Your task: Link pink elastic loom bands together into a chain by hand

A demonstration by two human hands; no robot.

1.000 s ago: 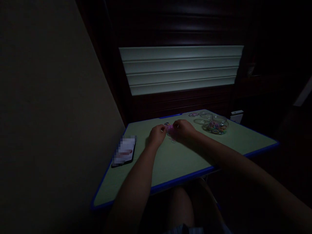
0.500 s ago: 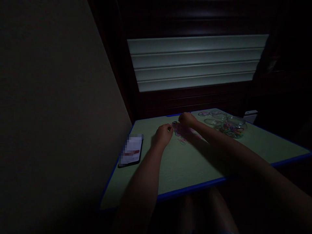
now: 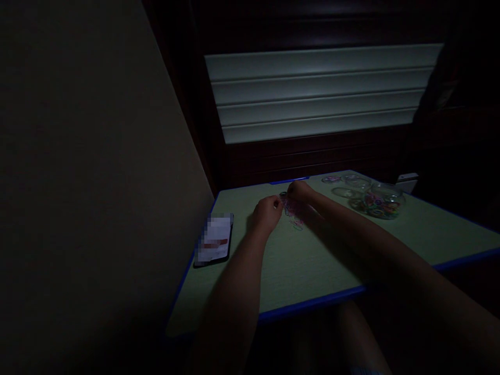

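Small coloured loops (image 3: 297,224), mostly pinkish, lie in a loose scatter on the table (image 3: 304,276), between the hands and spilling toward the person. Left hand (image 3: 267,212) is at the pile's left edge, thumb and index brought close together; too dark to tell if a loop is pinched. Right hand (image 3: 301,190) is at the far side, fingers curled in, tips hidden; can't tell what, if anything, it holds. Hands sit near each other, probably so both can work the same small spot. Loops look spread rather than heaped, likely so singles are easier to pick. Clear round jar (image 3: 395,191) with more mixed loops stands off to the right, clear of the right forearm, so likely parked as supply. Clear round pieces lie just beside it. Phone (image 3: 214,239) lies face-up left of the left forearm, screen lit, presumably placed for viewing.
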